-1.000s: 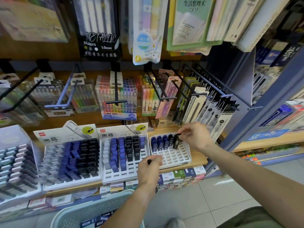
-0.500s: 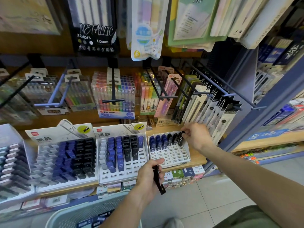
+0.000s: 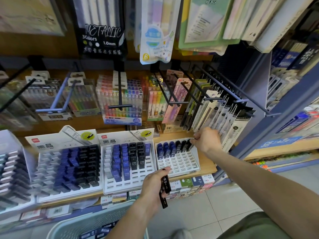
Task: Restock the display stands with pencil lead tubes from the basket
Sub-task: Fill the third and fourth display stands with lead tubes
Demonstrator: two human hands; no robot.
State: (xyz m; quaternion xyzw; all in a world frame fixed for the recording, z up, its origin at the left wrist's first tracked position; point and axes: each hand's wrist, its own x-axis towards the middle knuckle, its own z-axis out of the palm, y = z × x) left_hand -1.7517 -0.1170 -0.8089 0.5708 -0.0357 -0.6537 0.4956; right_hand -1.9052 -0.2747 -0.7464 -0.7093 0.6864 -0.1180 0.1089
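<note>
Three white display stands sit on the wooden shelf. The right stand (image 3: 179, 163) holds one back row of blue and black lead tubes (image 3: 172, 149). My right hand (image 3: 205, 139) reaches to that row's right end and pinches the last black tube (image 3: 189, 144) at its top. My left hand (image 3: 153, 187) hovers below the shelf edge and grips a few black lead tubes (image 3: 164, 190). The middle stand (image 3: 127, 161) and the left stand (image 3: 69, 166) carry several blue and black tubes. The pale green basket (image 3: 89, 225) shows at the bottom, with tubes inside.
Black hooks (image 3: 172, 94) loaded with pen packs jut out above the stands, close over my right hand. Another stand (image 3: 10, 169) sits at the far left. Price tags line the shelf edge (image 3: 189, 182). A blue shelving unit (image 3: 284, 118) stands to the right, over tiled floor.
My left hand dropped from the middle stand's front to below the shelf edge, its black tubes now showing. My right hand moved slightly right along the back row of the right stand.
</note>
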